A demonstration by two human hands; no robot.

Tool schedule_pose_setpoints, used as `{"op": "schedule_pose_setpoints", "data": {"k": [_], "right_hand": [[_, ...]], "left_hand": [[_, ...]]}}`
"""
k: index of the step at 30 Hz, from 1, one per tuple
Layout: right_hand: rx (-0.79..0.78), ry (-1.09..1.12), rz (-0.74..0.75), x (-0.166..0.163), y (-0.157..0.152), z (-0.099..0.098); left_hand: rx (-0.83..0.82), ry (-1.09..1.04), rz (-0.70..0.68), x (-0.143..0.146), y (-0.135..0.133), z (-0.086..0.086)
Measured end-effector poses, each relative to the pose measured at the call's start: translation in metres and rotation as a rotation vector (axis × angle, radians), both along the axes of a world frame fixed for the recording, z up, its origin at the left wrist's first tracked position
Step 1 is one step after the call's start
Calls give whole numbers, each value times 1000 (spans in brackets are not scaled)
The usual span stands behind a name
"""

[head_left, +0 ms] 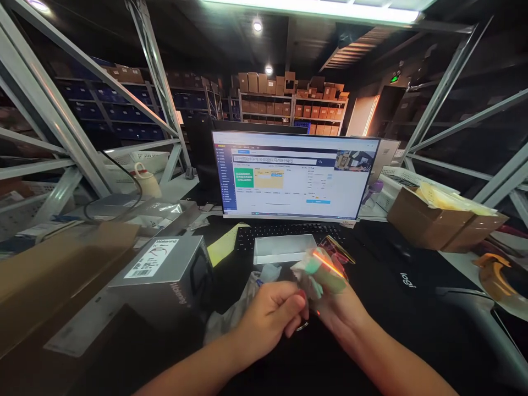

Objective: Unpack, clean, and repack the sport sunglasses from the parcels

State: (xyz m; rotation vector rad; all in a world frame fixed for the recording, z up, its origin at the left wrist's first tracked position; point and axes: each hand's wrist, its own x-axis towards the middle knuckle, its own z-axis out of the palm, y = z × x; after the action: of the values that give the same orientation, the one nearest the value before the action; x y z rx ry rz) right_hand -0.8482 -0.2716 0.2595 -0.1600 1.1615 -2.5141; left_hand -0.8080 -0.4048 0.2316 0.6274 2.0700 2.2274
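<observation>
My left hand [272,313] is closed, its thumb pressed over the curled fingers. Whatever it may pinch is hidden. Beside it, my right hand [336,300] is smeared by motion and grips some crumpled white-and-green material [311,272], whose kind I cannot make out. An orange-red light streak crosses that hand. A grey cloth-like pouch [235,313] lies left of my left hand. Beyond the hands sit a pale shallow box [284,254] and a reddish clear item with a gold edge [339,252]. The grey Wakening box [165,272] stands to the left.
A lit monitor [289,181] stands behind a black keyboard [247,236], near a yellow paper [220,247]. At right are a black mouse [400,248], a Logi mat [412,294], a cardboard box [429,220] and a tape roll [495,275]. A brown carton [61,275] borders the left.
</observation>
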Motion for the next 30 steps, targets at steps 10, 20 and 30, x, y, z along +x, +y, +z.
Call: {"op": "schedule_pose_setpoints", "data": {"k": [10,20,30], "right_hand": [[-13,-65,108,-11,-2,-4],[-124,-75,91,-11,5,-6],[-195,-5,135,-3,14,-6]], "left_hand": [[33,16,95,-2,-2,-7],[-6,151,151,6,-15,10],[-102,338,275,11,-22,22]]}}
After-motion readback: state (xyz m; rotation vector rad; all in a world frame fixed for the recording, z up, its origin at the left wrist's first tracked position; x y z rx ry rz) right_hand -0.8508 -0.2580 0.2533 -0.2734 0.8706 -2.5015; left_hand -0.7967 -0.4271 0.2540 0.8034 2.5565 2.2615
